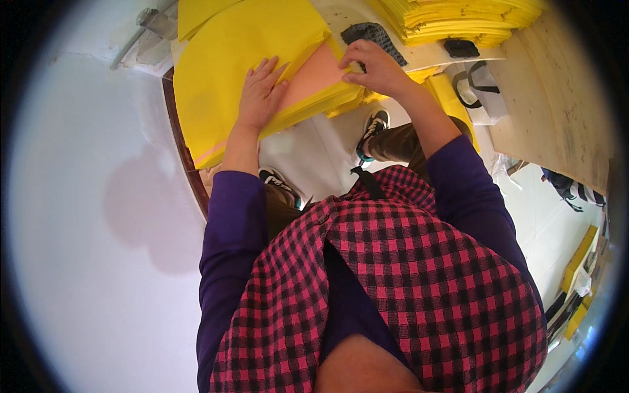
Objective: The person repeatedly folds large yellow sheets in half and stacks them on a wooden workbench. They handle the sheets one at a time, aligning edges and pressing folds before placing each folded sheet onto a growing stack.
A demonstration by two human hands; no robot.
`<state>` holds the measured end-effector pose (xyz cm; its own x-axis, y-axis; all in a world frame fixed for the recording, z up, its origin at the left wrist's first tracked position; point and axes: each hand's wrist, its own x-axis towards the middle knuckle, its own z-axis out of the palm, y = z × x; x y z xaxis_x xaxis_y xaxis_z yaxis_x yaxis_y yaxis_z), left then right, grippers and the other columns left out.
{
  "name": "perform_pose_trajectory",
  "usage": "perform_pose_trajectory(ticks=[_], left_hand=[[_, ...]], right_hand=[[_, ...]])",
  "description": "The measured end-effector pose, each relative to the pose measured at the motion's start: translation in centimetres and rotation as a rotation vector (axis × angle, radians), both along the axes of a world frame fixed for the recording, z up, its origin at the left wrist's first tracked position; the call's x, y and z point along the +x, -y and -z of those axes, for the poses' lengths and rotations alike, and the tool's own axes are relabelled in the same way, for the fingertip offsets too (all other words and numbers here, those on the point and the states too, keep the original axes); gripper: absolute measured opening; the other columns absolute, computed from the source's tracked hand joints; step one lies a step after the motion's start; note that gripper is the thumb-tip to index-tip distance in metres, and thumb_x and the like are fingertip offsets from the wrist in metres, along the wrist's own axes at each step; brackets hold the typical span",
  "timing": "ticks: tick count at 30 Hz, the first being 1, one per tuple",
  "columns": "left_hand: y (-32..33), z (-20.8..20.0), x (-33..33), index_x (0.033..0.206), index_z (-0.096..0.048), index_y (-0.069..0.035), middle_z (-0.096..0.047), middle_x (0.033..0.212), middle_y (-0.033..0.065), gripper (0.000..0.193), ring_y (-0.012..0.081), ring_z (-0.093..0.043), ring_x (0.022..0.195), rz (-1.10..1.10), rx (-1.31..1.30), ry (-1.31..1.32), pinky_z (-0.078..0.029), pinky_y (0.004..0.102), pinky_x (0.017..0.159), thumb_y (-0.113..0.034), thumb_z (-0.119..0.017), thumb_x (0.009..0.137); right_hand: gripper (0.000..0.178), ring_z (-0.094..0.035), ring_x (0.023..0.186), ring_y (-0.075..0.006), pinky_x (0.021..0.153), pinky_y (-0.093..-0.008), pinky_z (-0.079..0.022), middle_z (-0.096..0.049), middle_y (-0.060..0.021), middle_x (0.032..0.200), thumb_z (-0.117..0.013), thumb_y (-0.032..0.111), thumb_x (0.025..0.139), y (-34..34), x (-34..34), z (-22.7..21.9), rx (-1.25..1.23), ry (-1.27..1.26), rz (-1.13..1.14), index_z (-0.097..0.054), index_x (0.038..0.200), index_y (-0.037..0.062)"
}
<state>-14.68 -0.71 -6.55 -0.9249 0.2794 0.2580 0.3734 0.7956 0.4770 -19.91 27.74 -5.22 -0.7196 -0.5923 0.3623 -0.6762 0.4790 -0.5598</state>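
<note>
Where one pile of yellow sheets [216,92] lies, one pink patch [309,76] shows

One left hand [260,98] rests atop the pile, fingers slightly spread; one right hand [378,67] curls its fingers at the right edge, whether pinching I cannot tell.

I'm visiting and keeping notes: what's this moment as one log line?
left hand: spread on yellow sheet | right hand: fingers curled by right edge of pink sheet | nearby: dark textured piece, yellow stack
</note>
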Motion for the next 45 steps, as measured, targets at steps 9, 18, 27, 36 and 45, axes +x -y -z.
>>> perform_pose_trajectory(ticks=[9,18,27,36,45], left_hand=[[-0.1,-0.2,0.2,0.126,-0.054,-0.005,-0.04,0.143,0.0075,0.042,0.0275,-0.029,0.136,-0.006,0.002,0.007,-0.016,0.0438,0.113,-0.03,-0.051,0.092],[0.0,0.1,0.1,0.125,-0.055,-0.008,-0.041,0.142,0.0085,0.04,0.0283,-0.031,0.135,-0.006,0.007,-0.01,-0.017,0.0448,0.112,-0.03,-0.051,0.091],[0.0,0.5,-0.1,0.126,-0.056,-0.012,-0.043,0.141,0.0101,0.04,0.03,-0.033,0.134,-0.004,0.014,-0.044,-0.019,0.0468,0.111,-0.031,-0.051,0.091],[-0.1,-0.1,0.1,0.125,-0.054,-0.005,-0.04,0.143,0.0087,0.041,0.029,-0.03,0.136,-0.007,-0.006,0.0,-0.017,0.0448,0.112,-0.029,-0.05,0.092],[0.0,0.5,-0.2,0.126,-0.056,-0.016,-0.043,0.14,0.0094,0.04,0.0291,-0.033,0.134,-0.006,0.013,-0.052,-0.019,0.0465,0.111,-0.031,-0.051,0.09]], right_hand=[[0.012,-0.051,0.098,-0.0267,0.088,-0.0356,-0.043,-0.055,-0.0059,0.098,-0.07,0.018,0.074,0.1,-0.2,-0.1,0.024,-0.024,-0.006,-0.068,0.085,0.0128],[0.014,-0.059,0.087,-0.0289,0.079,-0.0372,-0.047,-0.061,-0.0081,0.089,-0.067,0.021,0.078,-0.6,-1.2,1.1,-0.098,0.061,0.2,-0.068,0.085,0.0101],[0.02,-0.062,0.085,-0.0291,0.073,-0.0397,-0.049,-0.065,-0.0093,0.088,-0.068,0.029,0.078,-3.5,-4.2,5.1,0.236,0.308,0.546,-0.066,0.087,0.0113],[0.016,-0.062,0.085,-0.0288,0.073,-0.0394,-0.049,-0.067,-0.0092,0.093,-0.061,0.024,0.084,-3.6,-4.5,5.5,0.072,0.324,0.532,-0.067,0.094,0.0123],[0.024,-0.054,0.065,-0.0084,0.059,-0.0226,-0.044,-0.06,-0.0009,0.072,-0.055,0.02,0.09,-0.9,0.8,-0.4,-0.257,0.593,0.154,-0.064,0.106,0.0041]])
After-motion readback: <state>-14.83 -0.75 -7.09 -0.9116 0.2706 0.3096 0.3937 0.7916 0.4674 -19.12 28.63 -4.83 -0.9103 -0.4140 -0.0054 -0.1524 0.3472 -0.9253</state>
